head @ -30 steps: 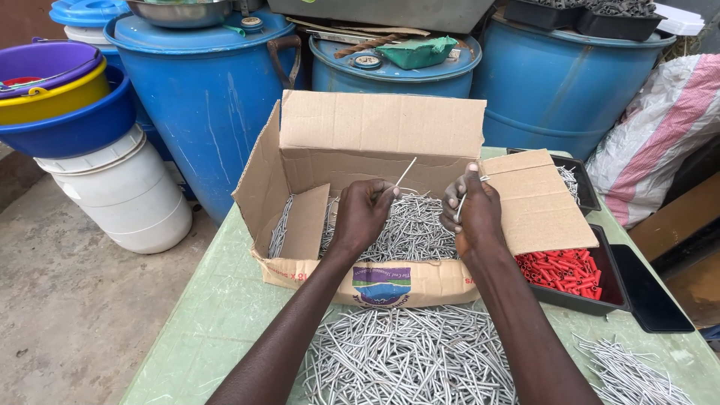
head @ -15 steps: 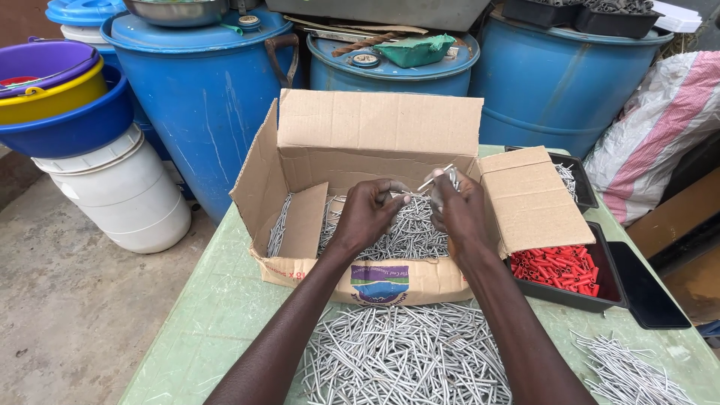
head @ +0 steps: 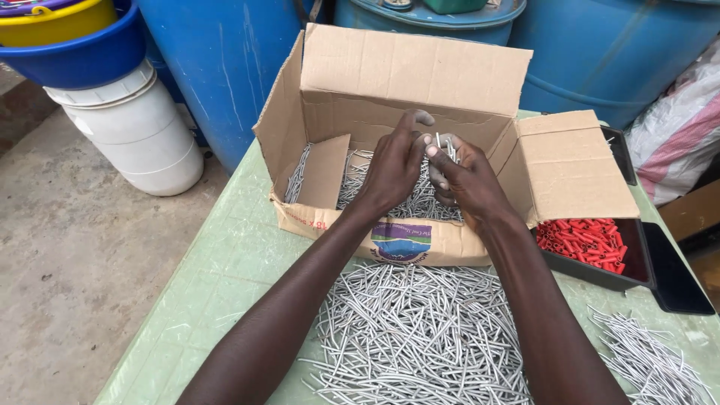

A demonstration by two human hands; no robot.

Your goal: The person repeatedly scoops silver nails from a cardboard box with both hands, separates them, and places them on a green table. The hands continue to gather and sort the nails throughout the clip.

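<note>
Head view: both hands together over open box (head: 416,71) at 12 o'clock, left hand (head: 394,166) and right hand (head: 465,180) pinched on a few nails (head: 439,141) held upright between fingertips. Likely mid-gathering, evening nail ends; next move probably needs a firm pinch. Loose pile (head: 420,330) at 6 o'clock, red plugs (head: 585,238) at 3 o'clock. Exact nail count hidden by fingers.

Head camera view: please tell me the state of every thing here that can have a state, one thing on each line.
Cardboard box: open, flaps up, metal pins inside.
Left hand: over the box, fingers closed on pins.
Right hand: over the box, pinching pins upright.
Black tray: open, partly filled with red plugs.
Pin pile: loose on the green table.
White bucket: lid on.
</note>
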